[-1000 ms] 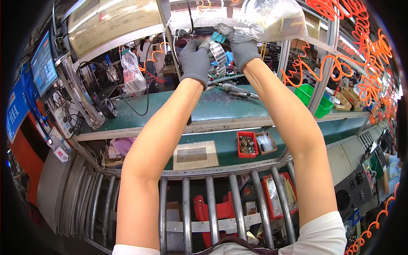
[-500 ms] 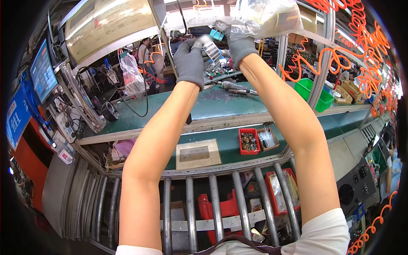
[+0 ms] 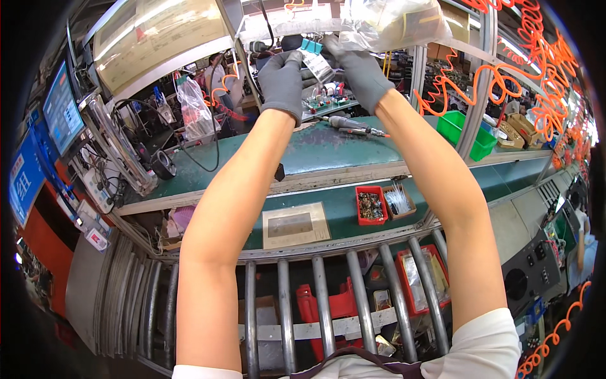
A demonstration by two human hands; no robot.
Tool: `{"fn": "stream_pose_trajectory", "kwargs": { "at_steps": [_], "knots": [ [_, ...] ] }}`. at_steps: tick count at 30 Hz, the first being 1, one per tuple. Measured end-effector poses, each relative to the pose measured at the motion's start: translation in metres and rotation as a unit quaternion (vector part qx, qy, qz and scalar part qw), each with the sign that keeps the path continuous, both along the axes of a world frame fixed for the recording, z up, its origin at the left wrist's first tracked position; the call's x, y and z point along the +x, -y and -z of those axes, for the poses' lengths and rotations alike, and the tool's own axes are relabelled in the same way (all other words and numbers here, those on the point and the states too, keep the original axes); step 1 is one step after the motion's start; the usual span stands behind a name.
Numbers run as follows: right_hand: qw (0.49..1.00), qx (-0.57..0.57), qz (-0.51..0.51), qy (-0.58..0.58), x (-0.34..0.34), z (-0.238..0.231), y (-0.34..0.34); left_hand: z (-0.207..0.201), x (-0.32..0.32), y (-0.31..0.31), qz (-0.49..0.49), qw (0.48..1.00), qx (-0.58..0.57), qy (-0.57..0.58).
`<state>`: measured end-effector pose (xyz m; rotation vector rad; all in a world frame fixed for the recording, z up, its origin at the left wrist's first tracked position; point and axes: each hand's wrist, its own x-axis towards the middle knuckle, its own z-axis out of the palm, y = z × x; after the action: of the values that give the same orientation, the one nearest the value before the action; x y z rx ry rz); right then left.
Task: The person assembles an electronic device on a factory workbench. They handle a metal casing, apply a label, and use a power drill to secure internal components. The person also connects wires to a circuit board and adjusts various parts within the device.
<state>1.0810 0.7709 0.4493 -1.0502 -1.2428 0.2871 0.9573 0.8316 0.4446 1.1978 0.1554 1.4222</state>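
Silvery strip [image 3: 319, 67]: locate it in front of you at the top centre of the view, above the far edge of the bench, between your two gloved hands. It is divided into panels and hangs at a slant, its lower end toward the right. A teal binder clip [image 3: 311, 46] sits at its upper end; whether the clip bites on the strip cannot be told.

Left hand [image 3: 282, 81]: your grey-gloved thumb and fingers are closed on the strip's left edge, thumb in front, fingers partly behind.

Right hand [image 3: 361, 68]: your grey-gloved hand is raised just right of the strip and the clip. Its fingertips are blurred, so you cannot tell how far they are open or whether they hold anything. A clear plastic bag [image 3: 404, 26] hangs just above this hand.

Bench: below your hands, the green bench top [image 3: 309, 155] carries a power driver [image 3: 344, 122] lying on its side. Behind it is a green circuit board [image 3: 341, 103] with small parts on it. To your right stands a green bin [image 3: 485, 146], partly behind an upright post.

Lower shelf: you have a framed flat sheet [image 3: 295, 223], a red bin [image 3: 373, 222] of small metal parts and, just beside it, a cardboard tray [image 3: 404, 214] of thin white pieces. Nearest your body runs a roller conveyor [image 3: 324, 303].
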Motion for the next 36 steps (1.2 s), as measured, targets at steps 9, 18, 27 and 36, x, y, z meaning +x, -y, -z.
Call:
{"fn": "stream_pose_trajectory", "kwargs": {
  "at_steps": [9, 18, 27, 36],
  "knots": [
    [0.988, -0.104, -0.096, -0.058, 0.014, 0.075, 0.051, 0.011, -0.016, 0.009, 0.081, 0.991, -0.014, -0.104],
    [0.995, -0.068, -0.065, -0.046, -0.006, 0.095, 0.078, 0.058, -0.027, 0.037, 0.053, 0.923, 0.130, -0.358],
    [0.998, 0.060, -0.022, -0.014, -0.020, 0.085, 0.086, 0.048, -0.029, 0.044, 0.083, 0.929, 0.124, -0.339],
    [0.997, 0.077, 0.025, 0.014, -0.019, 0.083, 0.086, 0.042, -0.033, 0.052, 0.081, 0.921, 0.139, -0.355]
  ]
}}
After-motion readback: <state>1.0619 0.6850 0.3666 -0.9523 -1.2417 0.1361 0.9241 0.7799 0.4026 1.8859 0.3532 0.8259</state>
